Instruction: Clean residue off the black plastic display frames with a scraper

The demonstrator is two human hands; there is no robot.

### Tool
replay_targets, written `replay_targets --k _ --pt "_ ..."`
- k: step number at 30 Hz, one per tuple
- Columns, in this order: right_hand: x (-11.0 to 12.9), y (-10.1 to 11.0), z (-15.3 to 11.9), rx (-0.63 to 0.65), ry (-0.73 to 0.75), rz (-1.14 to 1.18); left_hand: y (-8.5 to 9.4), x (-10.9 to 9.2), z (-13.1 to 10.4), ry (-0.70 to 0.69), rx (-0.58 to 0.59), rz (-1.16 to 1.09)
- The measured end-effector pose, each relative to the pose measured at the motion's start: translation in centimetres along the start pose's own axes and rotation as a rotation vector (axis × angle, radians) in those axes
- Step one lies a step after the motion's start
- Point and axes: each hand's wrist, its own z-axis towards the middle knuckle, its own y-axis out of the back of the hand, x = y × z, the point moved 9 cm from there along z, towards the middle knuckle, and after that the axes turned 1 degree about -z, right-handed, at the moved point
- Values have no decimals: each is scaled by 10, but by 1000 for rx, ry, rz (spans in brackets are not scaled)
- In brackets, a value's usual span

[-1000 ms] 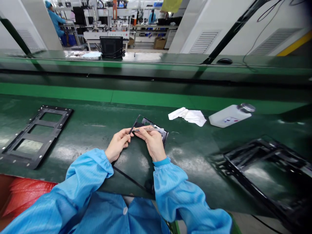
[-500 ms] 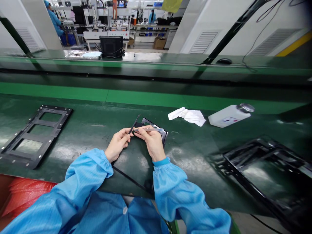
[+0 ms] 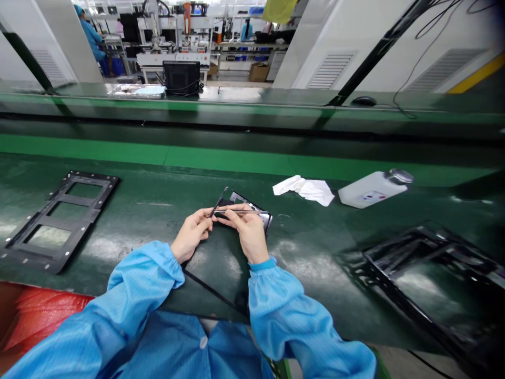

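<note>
A thin black frame point(image 3: 210, 287) slants over the green bench in front of me, its far end having a dark part with silvery patches. My left hand point(image 3: 192, 235) pinches the frame's left edge near its far end. Close beside it, my right hand point(image 3: 249, 231) is closed round a slim metal tool point(image 3: 258, 212), which lies crosswise over the frame, one end near my left fingertips. The fingers hide the tool's contact with the frame.
At the left lies a black plate with three openings point(image 3: 63, 223). White cloth point(image 3: 311, 190) and a white bottle point(image 3: 371, 190) lie right of the hands. Black frames point(image 3: 414, 310) are stacked at the right. A person point(image 3: 91, 39) sits far behind.
The slim tool has turned slightly in my right hand, so its face looks narrower. Both hands stay in nearly the same place on the frame.
</note>
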Motion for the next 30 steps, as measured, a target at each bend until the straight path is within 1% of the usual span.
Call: replay_targets --k 6,14,21,25,30 --pt "-3 0 0 6 -11 -5 0 0 1 -1 -2 -2" --pt "-6 3 3 -22 -34 4 -1 -1 0 -10 -13 7" --pt "-8 3 4 -3 -65 18 0 -1 0 -28 -21 56" --pt "-8 2 4 8 -71 9 2 -2 0 -64 -56 106" --pt "-7 1 3 18 -75 -16 2 -10 -1 -149 -91 166"
